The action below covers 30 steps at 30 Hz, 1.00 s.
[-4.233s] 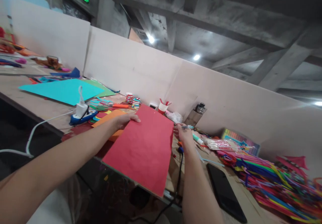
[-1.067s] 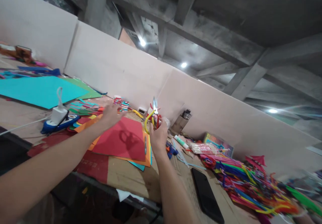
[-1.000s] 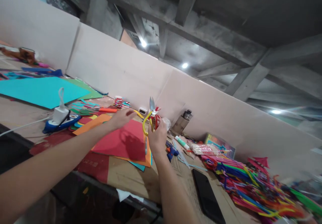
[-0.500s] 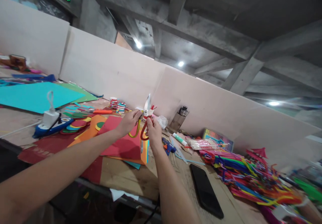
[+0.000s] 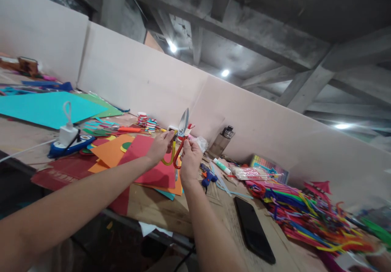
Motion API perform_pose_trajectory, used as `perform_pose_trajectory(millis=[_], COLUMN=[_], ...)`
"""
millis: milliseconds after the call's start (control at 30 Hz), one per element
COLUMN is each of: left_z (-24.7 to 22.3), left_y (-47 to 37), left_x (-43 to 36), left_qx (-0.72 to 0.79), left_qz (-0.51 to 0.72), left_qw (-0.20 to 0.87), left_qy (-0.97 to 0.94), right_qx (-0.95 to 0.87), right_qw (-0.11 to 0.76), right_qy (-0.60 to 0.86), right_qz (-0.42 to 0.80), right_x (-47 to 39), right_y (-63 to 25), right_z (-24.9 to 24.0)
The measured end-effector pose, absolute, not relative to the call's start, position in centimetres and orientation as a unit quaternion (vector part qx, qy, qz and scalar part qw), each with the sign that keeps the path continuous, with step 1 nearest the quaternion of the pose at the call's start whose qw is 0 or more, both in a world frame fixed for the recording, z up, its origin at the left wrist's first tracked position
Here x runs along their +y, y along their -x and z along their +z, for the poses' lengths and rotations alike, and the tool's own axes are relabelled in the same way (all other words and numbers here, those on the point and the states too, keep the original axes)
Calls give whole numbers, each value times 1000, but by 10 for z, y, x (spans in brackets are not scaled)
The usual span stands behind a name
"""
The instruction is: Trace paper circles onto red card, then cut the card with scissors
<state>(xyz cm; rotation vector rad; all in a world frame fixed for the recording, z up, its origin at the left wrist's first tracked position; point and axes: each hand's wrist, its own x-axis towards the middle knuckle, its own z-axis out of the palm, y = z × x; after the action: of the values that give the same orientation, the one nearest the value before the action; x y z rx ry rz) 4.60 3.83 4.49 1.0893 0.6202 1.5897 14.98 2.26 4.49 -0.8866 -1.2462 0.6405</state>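
Note:
Silver-bladed scissors (image 5: 183, 122) with one yellow and one red handle stand upright between my hands, blades pointing up above the table. My left hand (image 5: 162, 144) is closed around the upper part of the yellow handle. My right hand (image 5: 190, 154) pinches the red handle from the other side. Close to the blades and right fingertips is a small white piece with red ends (image 5: 189, 129); whether my fingers hold it too is unclear. Beneath the hands lie red paper sheets (image 5: 152, 174) and orange paper (image 5: 105, 149).
A blue glue gun (image 5: 209, 177), a glue stick (image 5: 222, 166) and a black phone (image 5: 254, 229) lie to the right, beside piled colourful pipe cleaners (image 5: 305, 211). A dark bottle (image 5: 222, 141) stands by the partition (image 5: 146, 76). On the left are a white charger (image 5: 67, 134) and turquoise sheet (image 5: 51, 109).
The whole view has shifted slightly, with the table contents now a little farther right. The scissors' blades look more upright and sharper, still between both hands.

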Motion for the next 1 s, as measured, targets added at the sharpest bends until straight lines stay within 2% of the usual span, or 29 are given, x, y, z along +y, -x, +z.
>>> perform_pose_trajectory(millis=[267,500,1000], left_z=[41,38,30], left_y=[-51,-59,-63], left_x=[33,33,27], left_qx=[240,231,266], left_qz=[695,722,685], left_qw=[543,543,631], left_qy=[-405,-361,-248], right_qx=[-532,-488,-456], right_qw=[700,716,719], right_qy=[385,362,343], right_qz=[279,345,396], right_x=[19,13,6], right_y=[-146,-142,-138], right_z=[45,53,57])
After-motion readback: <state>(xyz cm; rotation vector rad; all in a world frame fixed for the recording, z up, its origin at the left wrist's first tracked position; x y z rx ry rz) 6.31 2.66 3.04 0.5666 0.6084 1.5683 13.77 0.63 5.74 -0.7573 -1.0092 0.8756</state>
